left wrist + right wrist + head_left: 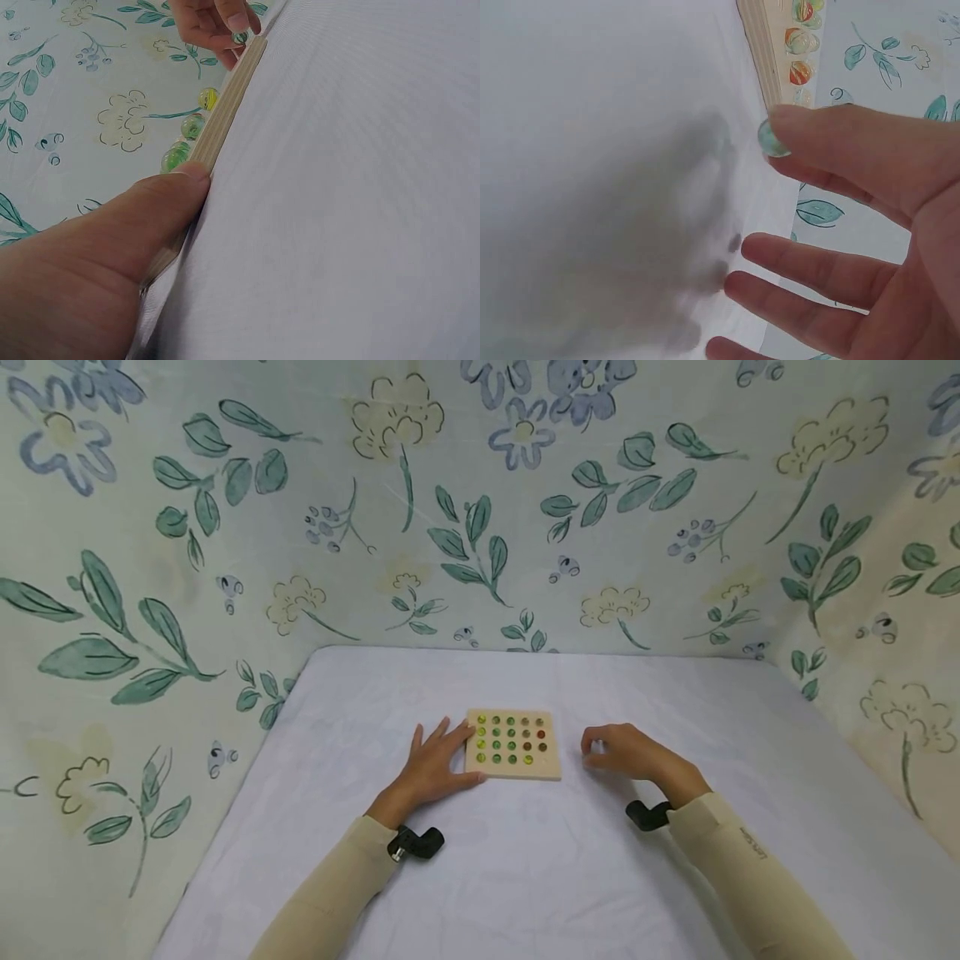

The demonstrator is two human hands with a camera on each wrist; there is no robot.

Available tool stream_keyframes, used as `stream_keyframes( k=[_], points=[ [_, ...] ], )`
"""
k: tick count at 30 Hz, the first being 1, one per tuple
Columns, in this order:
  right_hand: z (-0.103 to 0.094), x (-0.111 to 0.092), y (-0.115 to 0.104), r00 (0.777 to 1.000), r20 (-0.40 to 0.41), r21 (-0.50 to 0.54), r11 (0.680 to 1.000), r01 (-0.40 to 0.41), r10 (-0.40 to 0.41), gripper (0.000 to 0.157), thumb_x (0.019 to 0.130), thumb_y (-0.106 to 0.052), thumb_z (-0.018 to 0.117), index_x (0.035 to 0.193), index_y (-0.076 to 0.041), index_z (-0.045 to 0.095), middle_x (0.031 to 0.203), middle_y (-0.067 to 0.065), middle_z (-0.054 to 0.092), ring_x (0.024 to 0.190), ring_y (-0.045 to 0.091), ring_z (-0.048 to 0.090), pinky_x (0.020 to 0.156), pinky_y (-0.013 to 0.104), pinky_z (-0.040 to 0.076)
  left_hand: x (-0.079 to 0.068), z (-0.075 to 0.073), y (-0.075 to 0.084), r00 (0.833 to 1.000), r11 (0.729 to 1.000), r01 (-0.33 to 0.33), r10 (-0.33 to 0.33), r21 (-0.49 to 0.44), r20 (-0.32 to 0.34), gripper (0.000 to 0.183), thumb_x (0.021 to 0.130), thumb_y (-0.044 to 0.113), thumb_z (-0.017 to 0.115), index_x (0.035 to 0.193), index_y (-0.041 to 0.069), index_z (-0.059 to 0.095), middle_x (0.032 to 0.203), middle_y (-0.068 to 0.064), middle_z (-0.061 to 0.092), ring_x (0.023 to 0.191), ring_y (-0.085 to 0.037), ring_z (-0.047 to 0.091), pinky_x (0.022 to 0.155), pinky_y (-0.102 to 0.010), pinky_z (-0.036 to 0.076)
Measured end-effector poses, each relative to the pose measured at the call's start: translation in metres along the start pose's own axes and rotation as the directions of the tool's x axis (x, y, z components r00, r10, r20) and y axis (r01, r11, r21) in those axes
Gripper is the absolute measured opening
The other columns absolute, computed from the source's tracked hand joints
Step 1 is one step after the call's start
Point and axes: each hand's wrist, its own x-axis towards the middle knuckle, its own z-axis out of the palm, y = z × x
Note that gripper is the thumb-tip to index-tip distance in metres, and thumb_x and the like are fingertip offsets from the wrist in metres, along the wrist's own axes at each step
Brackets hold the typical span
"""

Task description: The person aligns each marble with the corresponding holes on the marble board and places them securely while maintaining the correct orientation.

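Note:
A light wooden board (pixel 517 771) lies on the white cloth, with rows of glass marbles (pixel 512 733) in green, yellow and reddish tones. Its front right corner hole shows no marble. My left hand (pixel 435 770) rests at the board's left side, fingers spread and straight, the thumb pressed against the front edge in the left wrist view. To the right of the board, my right hand (pixel 626 752) pinches a clear greenish marble (pixel 769 141) between thumb and index finger. Its other fingers (pixel 817 274) stretch out apart, holding nothing.
White cloth (pixel 525 860) covers the table around the board. A floral curtain (pixel 480 527) hangs behind and along both sides. A small black wrist camera (pixel 416 842) sits on the left wrist, and another camera (pixel 648 815) on the right.

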Motion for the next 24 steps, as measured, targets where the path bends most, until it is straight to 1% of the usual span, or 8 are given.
stream_keyframes(
  k=[4,8,11,18,24],
  points=[
    [0.003,-0.001,-0.001,0.995,-0.070,0.028,0.997,0.078,-0.076,0.008,0.089,-0.019,0.069,0.096,-0.020,0.065,0.104,0.000,0.064,0.096,0.025,0.055,0.085,0.046,0.048,-0.001,0.001,0.001,1.000,1.000,0.000,0.000,-0.005,0.005,0.086,0.079,0.060,0.069,0.150,0.025,0.035,0.157,0.005,0.026,0.148,-0.022,0.009,0.115,-0.051,-0.011],
    [0.006,0.000,-0.007,0.983,-0.116,0.073,0.985,0.155,-0.146,0.009,0.089,-0.018,0.070,0.094,-0.021,0.064,0.104,-0.002,0.064,0.103,0.026,0.056,0.093,0.048,0.046,0.000,0.000,0.001,1.000,1.000,0.001,-0.001,-0.003,0.002,0.087,0.079,0.061,0.069,0.151,0.025,0.035,0.157,0.005,0.026,0.148,-0.023,0.009,0.115,-0.051,-0.011],
    [0.007,0.003,-0.012,0.980,-0.112,0.103,0.979,0.177,-0.166,0.009,0.088,-0.018,0.071,0.095,-0.020,0.064,0.104,-0.003,0.063,0.103,0.026,0.056,0.094,0.048,0.046,0.001,0.001,0.000,1.000,1.000,0.002,-0.002,-0.001,0.001,0.087,0.079,0.062,0.068,0.151,0.026,0.034,0.157,0.006,0.025,0.148,-0.022,0.009,0.115,-0.051,-0.011],
    [0.011,0.007,-0.027,0.978,-0.098,0.099,0.976,0.194,-0.184,0.010,0.088,-0.016,0.071,0.097,-0.018,0.066,0.112,-0.001,0.063,0.109,0.025,0.054,0.098,0.048,0.044,0.001,0.002,-0.002,1.000,1.000,-0.012,0.011,-0.008,-0.007,0.087,0.079,0.062,0.068,0.151,0.026,0.035,0.157,0.006,0.026,0.148,-0.022,0.009,0.115,-0.051,-0.011],
    [0.013,0.011,-0.035,0.976,-0.089,0.114,0.971,0.210,-0.201,0.010,0.088,-0.015,0.072,0.097,-0.016,0.068,0.113,0.000,0.064,0.108,0.027,0.053,0.098,0.047,0.044,0.001,0.002,-0.002,1.000,1.000,-0.008,0.008,-0.005,-0.004,0.087,0.079,0.062,0.068,0.151,0.026,0.034,0.157,0.006,0.026,0.148,-0.022,0.010,0.115,-0.051,-0.011]
  ],
)
